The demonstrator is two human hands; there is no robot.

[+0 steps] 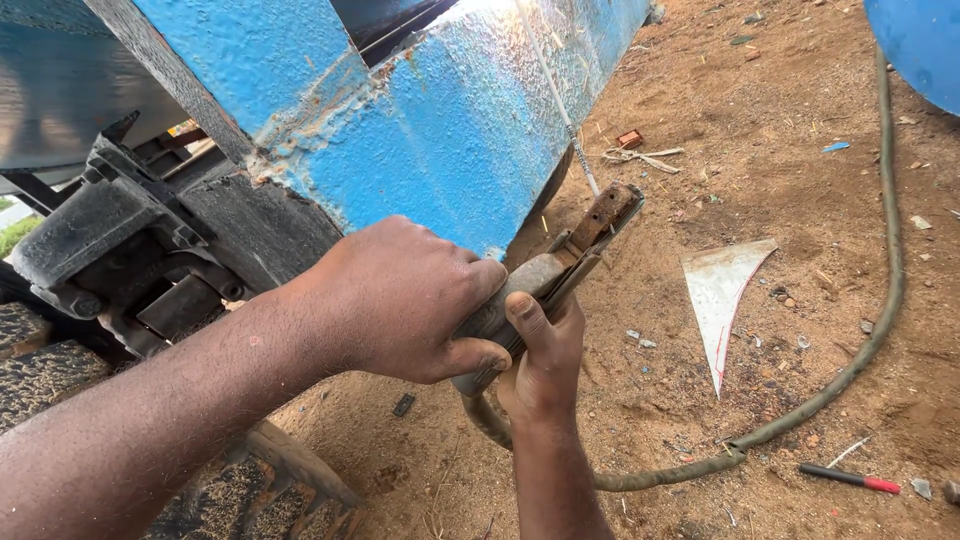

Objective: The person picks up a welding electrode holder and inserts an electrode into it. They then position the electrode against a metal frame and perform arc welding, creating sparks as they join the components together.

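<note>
Gripping the holder (545,280) with my left hand (400,300) and right hand (545,360) both clamped on its handle beside the blue panel (440,130), I judged it rigid, heavy, cable-dragged.

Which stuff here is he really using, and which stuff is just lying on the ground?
In use:
- left hand and right hand gripping the electrode holder
- welding rod
- cable
- blue metal body

Lying about:
- white triangular scrap
- red and black pen
- small red block
</note>
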